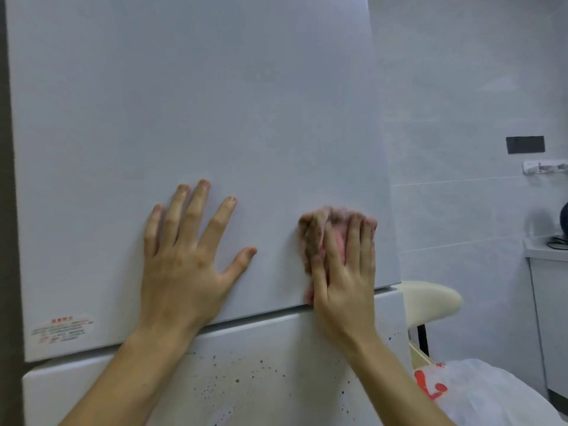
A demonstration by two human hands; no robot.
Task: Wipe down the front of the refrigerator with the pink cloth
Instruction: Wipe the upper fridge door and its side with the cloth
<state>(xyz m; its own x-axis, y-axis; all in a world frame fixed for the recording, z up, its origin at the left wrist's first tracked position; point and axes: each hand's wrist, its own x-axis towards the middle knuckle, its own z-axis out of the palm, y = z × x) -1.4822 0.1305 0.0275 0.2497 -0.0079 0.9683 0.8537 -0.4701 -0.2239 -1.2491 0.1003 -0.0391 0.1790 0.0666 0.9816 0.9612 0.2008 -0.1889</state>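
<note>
The white refrigerator's upper door (190, 112) fills most of the view. My left hand (187, 259) lies flat on it with the fingers spread. To its right, my right hand (344, 272) presses the pink cloth (316, 241) against the door near its lower right corner, fingers straight over it. The cloth is soiled brown along its left and top edges. Below the door seam, the lower door (270, 373) carries many small brown splatter spots.
A red-printed sticker (61, 330) sits at the upper door's lower left. Right of the fridge stand a cream chair back (430, 299) and a white plastic bag with red print (479, 392). A tiled wall (461, 118) with a dark outlet (525, 144) lies behind.
</note>
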